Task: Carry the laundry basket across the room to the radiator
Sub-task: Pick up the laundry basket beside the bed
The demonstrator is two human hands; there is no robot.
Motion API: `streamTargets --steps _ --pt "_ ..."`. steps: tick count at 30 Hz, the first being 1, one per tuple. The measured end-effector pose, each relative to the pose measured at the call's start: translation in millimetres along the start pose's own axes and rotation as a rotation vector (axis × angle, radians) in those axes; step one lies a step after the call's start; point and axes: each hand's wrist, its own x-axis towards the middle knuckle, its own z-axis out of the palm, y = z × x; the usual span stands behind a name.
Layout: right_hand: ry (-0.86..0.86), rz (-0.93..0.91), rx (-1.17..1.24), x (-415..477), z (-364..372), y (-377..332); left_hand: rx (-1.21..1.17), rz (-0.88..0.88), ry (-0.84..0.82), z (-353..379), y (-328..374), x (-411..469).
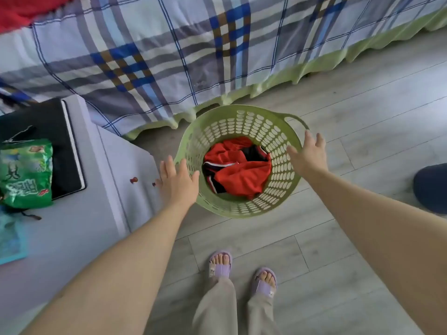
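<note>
Grey plank floor by the bed edge: green laundry basket [238, 163] sits between both hands, left hand [177, 182] and right hand [308, 154] spread, unclenched, flanking rim, nothing grasped yet.

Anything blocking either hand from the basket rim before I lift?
Nothing visible. The left hand and right hand are open at opposite sides of the green basket's rim, with only red clothing inside. The radiator is out of view.
</note>
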Motion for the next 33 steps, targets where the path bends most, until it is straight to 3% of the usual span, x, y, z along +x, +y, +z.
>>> streamTargets --steps 16,20,22,27,33 --pt "-0.108 0.229 0.479 46.0 9.4 9.6 -0.365 -0.172 0.182 30.8 8.9 23.5" --pt "-0.13 0.294 0.595 33.8 9.7 8.4 -0.513 -0.304 0.126 24.4 16.0 33.6" --pt "-0.133 0.335 0.63 24.7 8.6 12.5 -0.452 -0.355 0.074 21.0 16.9 34.5" --pt "-0.115 0.457 0.715 -4.2 -9.5 28.1 -0.364 -0.293 0.068 -0.6 21.7 25.4" --pt "-0.104 0.473 0.794 -47.6 -46.9 38.2 -0.381 -0.213 0.049 -38.3 46.0 5.0"
